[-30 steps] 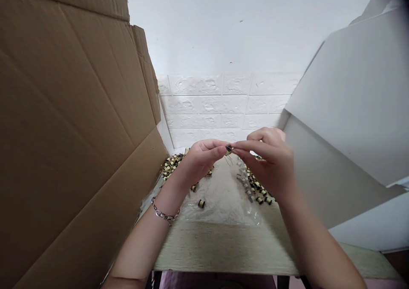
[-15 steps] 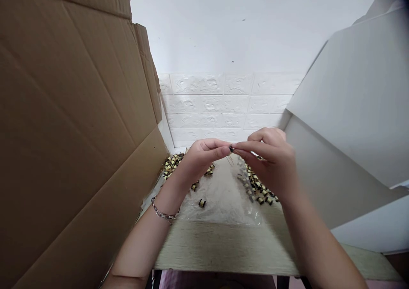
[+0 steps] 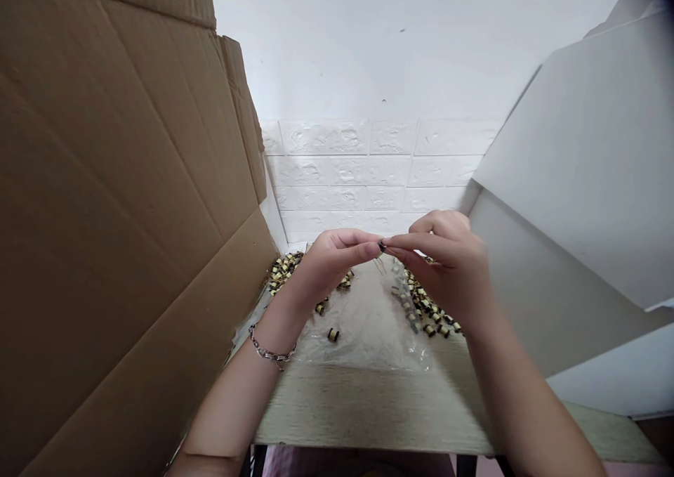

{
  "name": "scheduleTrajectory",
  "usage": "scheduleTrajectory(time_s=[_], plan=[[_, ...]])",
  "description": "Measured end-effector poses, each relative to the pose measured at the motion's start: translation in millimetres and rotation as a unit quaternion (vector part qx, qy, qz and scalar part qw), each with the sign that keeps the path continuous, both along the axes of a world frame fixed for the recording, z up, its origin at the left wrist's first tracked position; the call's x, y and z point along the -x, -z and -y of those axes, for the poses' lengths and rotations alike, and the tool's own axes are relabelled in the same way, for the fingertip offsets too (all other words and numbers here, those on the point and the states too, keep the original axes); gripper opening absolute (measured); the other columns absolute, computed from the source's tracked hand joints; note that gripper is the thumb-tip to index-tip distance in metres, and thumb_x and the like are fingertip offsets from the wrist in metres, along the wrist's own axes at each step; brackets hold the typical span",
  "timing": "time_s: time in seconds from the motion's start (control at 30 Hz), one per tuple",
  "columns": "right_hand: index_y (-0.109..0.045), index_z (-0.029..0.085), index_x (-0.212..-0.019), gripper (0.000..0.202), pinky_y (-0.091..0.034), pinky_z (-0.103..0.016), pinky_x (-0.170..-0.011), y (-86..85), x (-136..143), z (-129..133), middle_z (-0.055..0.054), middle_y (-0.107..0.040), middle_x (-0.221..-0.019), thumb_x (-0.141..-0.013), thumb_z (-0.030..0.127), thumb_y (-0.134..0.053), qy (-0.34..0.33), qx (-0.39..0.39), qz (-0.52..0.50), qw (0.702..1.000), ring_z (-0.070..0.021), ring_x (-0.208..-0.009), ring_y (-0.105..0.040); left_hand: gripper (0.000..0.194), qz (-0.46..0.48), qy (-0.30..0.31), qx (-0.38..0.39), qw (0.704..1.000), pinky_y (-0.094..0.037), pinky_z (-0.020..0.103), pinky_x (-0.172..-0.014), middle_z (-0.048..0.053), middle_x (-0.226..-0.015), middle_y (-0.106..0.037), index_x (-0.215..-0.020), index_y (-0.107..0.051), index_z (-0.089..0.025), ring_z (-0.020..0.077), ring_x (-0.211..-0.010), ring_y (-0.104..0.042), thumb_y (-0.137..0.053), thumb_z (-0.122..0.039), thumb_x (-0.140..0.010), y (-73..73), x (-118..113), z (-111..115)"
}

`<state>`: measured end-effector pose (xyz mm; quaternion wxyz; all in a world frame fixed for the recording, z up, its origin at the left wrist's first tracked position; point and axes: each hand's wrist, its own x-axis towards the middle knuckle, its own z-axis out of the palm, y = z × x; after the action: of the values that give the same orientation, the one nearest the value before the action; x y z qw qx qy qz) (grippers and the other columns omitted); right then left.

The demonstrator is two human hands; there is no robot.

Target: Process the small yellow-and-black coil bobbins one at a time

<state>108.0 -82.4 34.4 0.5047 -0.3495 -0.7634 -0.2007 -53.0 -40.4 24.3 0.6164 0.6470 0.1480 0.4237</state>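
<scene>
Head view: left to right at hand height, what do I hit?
Brown cardboard → left hand → small dark piece at the fingertips → right hand → pale panel. Left out: spool piles partly behind the hands.

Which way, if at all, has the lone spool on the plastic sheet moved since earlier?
No, the lone spool shows no visible shift against the front edge of the table.
</scene>
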Motion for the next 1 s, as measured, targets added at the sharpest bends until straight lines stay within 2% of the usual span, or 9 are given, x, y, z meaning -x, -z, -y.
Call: scheduleTrajectory(time_s=[0.37, 0.43, 0.5, 0.63, 0.77, 1.0], plan=[[-0.061, 0.023, -0.073, 0.002, -0.034, -0.031, -0.066, -0.8, 0.0, 0.9, 0.001, -0.052, -0.063, -0.074, 0.021, -0.059, -0.015, 0.023, -0.017, 0.999, -0.0116, -0.062, -0.049, 0.017, -0.004, -0.013, -0.003, 1.000, -0.040, 0.032, -0.083, 0.003, -0.082, -0.067, -0.083, -0.067, -0.020, 0.0154, -0.084, -0.058, -0.062, -0.029, -0.070, -0.9, -0.9, 1.7], [-0.061, 0.023, -0.077, 0.005, -0.036, -0.031, -0.067, -1.2, -0.2, -0.1, 0.001, -0.053, -0.066, -0.076, 0.022, -0.056, -0.038, 0.058, -0.037, 0.997, -0.0123, -0.066, -0.050, 0.015, 0.001, -0.048, -0.023, 0.999, -0.041, 0.031, -0.081, 0.002, -0.081, -0.066, -0.080, -0.067, -0.021, 0.0150, -0.083, -0.058, -0.063, -0.029, -0.068, -0.2, -1.1, 1.1], [-0.060, 0.024, -0.083, 0.011, -0.037, -0.030, -0.067, -1.7, -0.7, -1.3, 0.000, -0.055, -0.072, -0.081, 0.023, -0.050, -0.068, 0.100, -0.062, 0.991, -0.0131, -0.071, -0.051, 0.013, -0.005, -0.114, -0.063, 0.992, -0.042, 0.030, -0.079, 0.002, -0.081, -0.066, -0.077, -0.067, -0.021, 0.0146, -0.083, -0.057, -0.065, -0.028, -0.066, 0.1, -0.7, 0.2], [-0.060, 0.023, -0.085, 0.018, -0.039, -0.028, -0.067, -2.5, -1.2, -3.0, -0.002, -0.056, -0.079, -0.085, 0.028, -0.042, -0.106, 0.171, -0.102, 0.974, -0.0133, -0.077, -0.052, 0.014, -0.033, -0.229, -0.171, 0.958, -0.043, 0.028, -0.077, 0.001, -0.084, -0.064, -0.078, -0.066, -0.023, 0.0137, -0.082, -0.056, -0.066, -0.027, -0.065, -0.7, 0.7, -1.1], [-0.060, 0.021, -0.076, 0.014, -0.040, -0.026, -0.065, -3.1, -1.5, -3.6, 0.000, -0.057, -0.075, -0.080, 0.030, -0.050, -0.099, 0.227, -0.099, 0.964, -0.0124, -0.073, -0.052, 0.017, -0.040, -0.258, -0.245, 0.934, -0.043, 0.028, -0.076, 0.002, -0.086, -0.064, -0.083, -0.066, -0.023, 0.0134, -0.082, -0.055, -0.065, -0.027, -0.067, -1.2, 0.7, -0.8], [-0.056, 0.018, -0.066, 0.016, -0.039, -0.026, -0.062, -4.2, -1.3, -4.2, -0.001, -0.055, -0.070, -0.079, 0.026, -0.051, -0.093, 0.253, -0.122, 0.955, -0.0123, -0.068, -0.050, 0.019, -0.056, -0.296, -0.319, 0.898, -0.043, 0.027, -0.073, 0.002, -0.083, -0.063, -0.085, -0.064, -0.021, 0.0128, -0.080, -0.055, -0.063, -0.028, -0.068, -0.9, -0.5, 1.0]])
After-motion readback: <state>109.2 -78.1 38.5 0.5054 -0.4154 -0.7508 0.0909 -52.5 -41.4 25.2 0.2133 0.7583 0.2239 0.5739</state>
